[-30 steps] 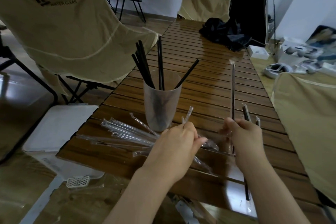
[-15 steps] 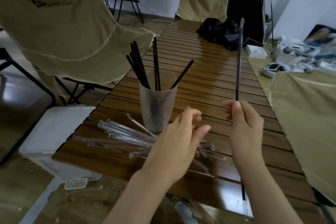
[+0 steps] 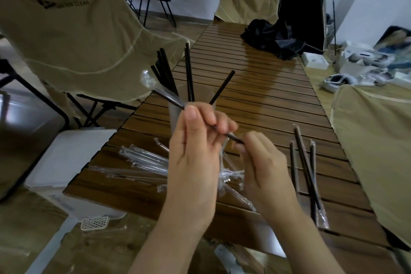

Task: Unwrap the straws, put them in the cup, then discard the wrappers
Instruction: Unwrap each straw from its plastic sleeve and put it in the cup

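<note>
Both hands hold one black wrapped straw (image 3: 169, 97) slanting up to the left in front of the cup. My left hand (image 3: 195, 153) pinches its middle, with the clear wrapper end sticking out past the straw's upper tip. My right hand (image 3: 264, 167) pinches the lower end. The translucent cup (image 3: 172, 109) stands behind my left hand, mostly hidden, with several bare black straws (image 3: 189, 73) in it. Empty clear wrappers (image 3: 142, 162) lie on the wooden table (image 3: 255, 100) to the left. Three wrapped straws (image 3: 304, 169) lie at the right.
A beige folding chair (image 3: 73, 38) stands left of the table, another chair (image 3: 246, 4) at its far end. A black bag (image 3: 271, 38) lies on the far tabletop. A white box (image 3: 64, 162) sits on the floor at the left. Beige fabric (image 3: 373, 144) borders the table's right side.
My right hand has swung the upright straw down and leftward across the cup. My left hand rose off the wrapper pile and took hold of the straw's middle.
</note>
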### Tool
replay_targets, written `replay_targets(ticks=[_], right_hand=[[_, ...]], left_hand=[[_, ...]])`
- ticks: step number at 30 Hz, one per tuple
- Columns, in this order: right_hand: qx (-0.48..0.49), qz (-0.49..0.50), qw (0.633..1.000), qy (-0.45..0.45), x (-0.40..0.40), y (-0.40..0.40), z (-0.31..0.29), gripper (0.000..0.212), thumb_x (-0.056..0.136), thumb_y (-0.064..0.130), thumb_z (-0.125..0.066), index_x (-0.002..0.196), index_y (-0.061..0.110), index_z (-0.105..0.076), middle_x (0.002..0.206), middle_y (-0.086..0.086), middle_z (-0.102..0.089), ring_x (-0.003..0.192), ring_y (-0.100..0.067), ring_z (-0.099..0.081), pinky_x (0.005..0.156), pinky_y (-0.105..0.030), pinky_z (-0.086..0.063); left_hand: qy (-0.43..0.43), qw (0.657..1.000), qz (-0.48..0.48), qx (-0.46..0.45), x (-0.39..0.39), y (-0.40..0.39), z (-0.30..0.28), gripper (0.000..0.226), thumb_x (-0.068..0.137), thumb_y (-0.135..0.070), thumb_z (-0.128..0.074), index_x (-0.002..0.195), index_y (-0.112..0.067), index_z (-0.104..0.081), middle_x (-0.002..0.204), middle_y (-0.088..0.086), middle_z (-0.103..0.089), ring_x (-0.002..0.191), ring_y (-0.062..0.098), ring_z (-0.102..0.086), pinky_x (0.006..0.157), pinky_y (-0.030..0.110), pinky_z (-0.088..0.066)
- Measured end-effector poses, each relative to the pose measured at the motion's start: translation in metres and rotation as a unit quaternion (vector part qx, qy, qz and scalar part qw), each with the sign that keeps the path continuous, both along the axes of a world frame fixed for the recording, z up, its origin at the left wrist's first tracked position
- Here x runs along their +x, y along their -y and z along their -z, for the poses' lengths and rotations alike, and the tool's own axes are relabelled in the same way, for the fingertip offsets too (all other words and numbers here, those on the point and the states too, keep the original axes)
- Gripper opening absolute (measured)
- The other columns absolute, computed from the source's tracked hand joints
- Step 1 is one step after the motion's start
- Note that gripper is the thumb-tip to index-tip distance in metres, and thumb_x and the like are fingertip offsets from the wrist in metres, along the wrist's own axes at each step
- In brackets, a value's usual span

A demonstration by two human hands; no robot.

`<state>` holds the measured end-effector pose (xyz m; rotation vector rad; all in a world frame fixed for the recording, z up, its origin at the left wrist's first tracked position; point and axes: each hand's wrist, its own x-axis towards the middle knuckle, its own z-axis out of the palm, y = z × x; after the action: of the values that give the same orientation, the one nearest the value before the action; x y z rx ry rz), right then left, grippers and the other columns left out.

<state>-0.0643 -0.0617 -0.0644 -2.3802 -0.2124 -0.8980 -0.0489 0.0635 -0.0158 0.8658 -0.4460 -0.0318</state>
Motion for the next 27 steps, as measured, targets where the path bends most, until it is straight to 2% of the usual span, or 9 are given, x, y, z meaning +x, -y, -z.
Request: replay_targets(ticks=[2, 5, 9, 14, 20, 25, 27], right_hand=[[-0.013, 0.0, 1.0, -0.018, -0.001, -0.001, -0.003, 0.026, 0.101, 0.033, -0.032, 0.089, 0.02, -0.05, 0.079, 0.014, -0.041, 0.069, -0.002, -0.043, 0.058, -0.019, -0.035], [-0.019, 0.014, 0.998, -0.057, -0.006, 0.001, -0.005, 0.035, 0.101, 0.042, -0.028, 0.093, 0.021, -0.054, 0.081, 0.012, -0.048, 0.07, -0.002, -0.046, 0.058, -0.018, -0.035], [-0.057, 0.026, 0.993, -0.096, -0.011, 0.006, -0.003, 0.038, 0.098, 0.043, -0.028, 0.097, 0.02, -0.059, 0.083, 0.015, -0.049, 0.07, -0.003, -0.045, 0.059, -0.011, -0.027], [-0.087, 0.039, 0.989, -0.116, -0.009, -0.001, 0.004, 0.011, 0.088, 0.021, -0.051, 0.094, 0.018, -0.06, 0.081, 0.012, -0.054, 0.07, -0.005, -0.04, 0.061, -0.008, -0.021], [-0.083, 0.057, 0.992, -0.08, -0.005, 0.0, -0.002, 0.006, 0.083, 0.014, -0.054, 0.084, 0.017, -0.058, 0.076, 0.019, -0.04, 0.065, 0.013, -0.029, 0.064, -0.009, -0.02], [-0.081, 0.049, 0.993, -0.077, -0.002, -0.002, 0.003, 0.017, 0.081, 0.013, -0.056, 0.079, 0.027, -0.046, 0.075, 0.022, -0.036, 0.059, 0.01, -0.026, 0.068, -0.008, -0.022], [-0.069, 0.044, 0.994, -0.078, -0.003, 0.0, 0.003, 0.009, 0.082, 0.015, -0.055, 0.08, 0.023, -0.051, 0.075, 0.02, -0.038, 0.064, 0.014, -0.029, 0.066, -0.009, -0.023]], left_hand=[[-0.037, 0.998, 0.01, -0.047, 0.005, -0.006, -0.005, 0.029, 0.092, -0.04, -0.04, 0.074, -0.019, -0.051, 0.066, -0.005, -0.047, 0.068, 0.012, -0.052, 0.086, 0.03, -0.051], [-0.08, 0.991, -0.006, -0.104, 0.019, -0.021, -0.009, 0.032, 0.098, -0.035, -0.037, 0.074, -0.019, -0.05, 0.063, -0.006, -0.045, 0.062, 0.01, -0.05, 0.08, 0.028, -0.053], [-0.1, 0.984, -0.027, -0.146, 0.037, -0.039, -0.008, 0.028, 0.102, -0.03, -0.037, 0.082, -0.022, -0.054, 0.071, -0.007, -0.052, 0.066, 0.008, -0.055, 0.08, 0.029, -0.052], [-0.133, 0.975, -0.054, -0.17, 0.043, -0.038, -0.004, 0.027, 0.1, -0.031, -0.04, 0.076, -0.021, -0.048, 0.072, -0.006, -0.051, 0.068, 0.009, -0.056, 0.08, 0.029, -0.053], [-0.149, 0.973, -0.042, -0.173, 0.044, -0.032, -0.001, 0.032, 0.101, -0.033, -0.037, 0.074, -0.02, -0.047, 0.074, -0.005, -0.052, 0.077, 0.012, -0.059, 0.083, 0.034, -0.054], [-0.155, 0.973, -0.047, -0.162, 0.039, -0.022, 0.001, 0.028, 0.098, -0.033, -0.04, 0.074, -0.019, -0.045, 0.076, -0.003, -0.052, 0.084, 0.015, -0.059, 0.086, 0.036, -0.054], [-0.163, 0.974, -0.05, -0.149, 0.036, -0.018, 0.004, 0.031, 0.101, -0.032, -0.037, 0.073, -0.02, -0.045, 0.077, -0.003, -0.052, 0.085, 0.015, -0.06, 0.086, 0.036, -0.054]])
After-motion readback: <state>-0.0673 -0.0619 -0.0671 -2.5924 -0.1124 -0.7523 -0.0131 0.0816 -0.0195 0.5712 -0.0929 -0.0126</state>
